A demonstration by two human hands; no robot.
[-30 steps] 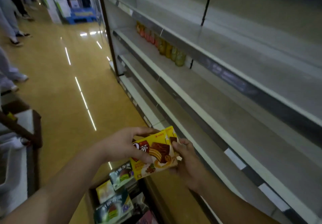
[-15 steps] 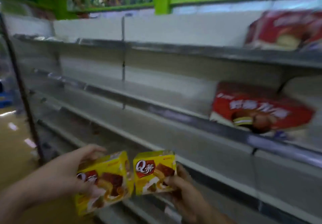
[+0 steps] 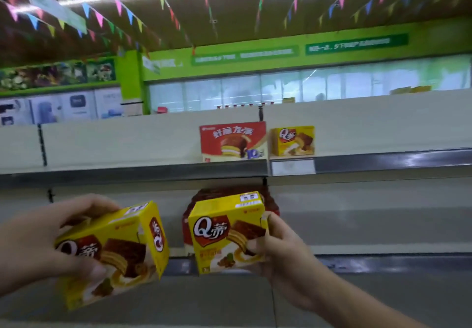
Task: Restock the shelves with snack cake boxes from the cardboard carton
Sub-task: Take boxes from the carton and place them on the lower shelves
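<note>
Lifted from the carton to face the top shelf [image 3: 127, 172]; left hand [image 3: 38, 246] fingers clamp one yellow box [image 3: 115, 248], right hand [image 3: 286, 258] fingers the other box [image 3: 224, 233]; placing looks next.

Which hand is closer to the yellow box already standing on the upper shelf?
Right. The right hand is below the shelved yellow box, almost straight under it; the left hand is much farther off, down to its left.

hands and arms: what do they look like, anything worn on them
Left hand and right hand are bare: no gloves, rings, watch or bands show. The right forearm is uncovered to the frame edge; the left is cut off at the wrist.
</note>
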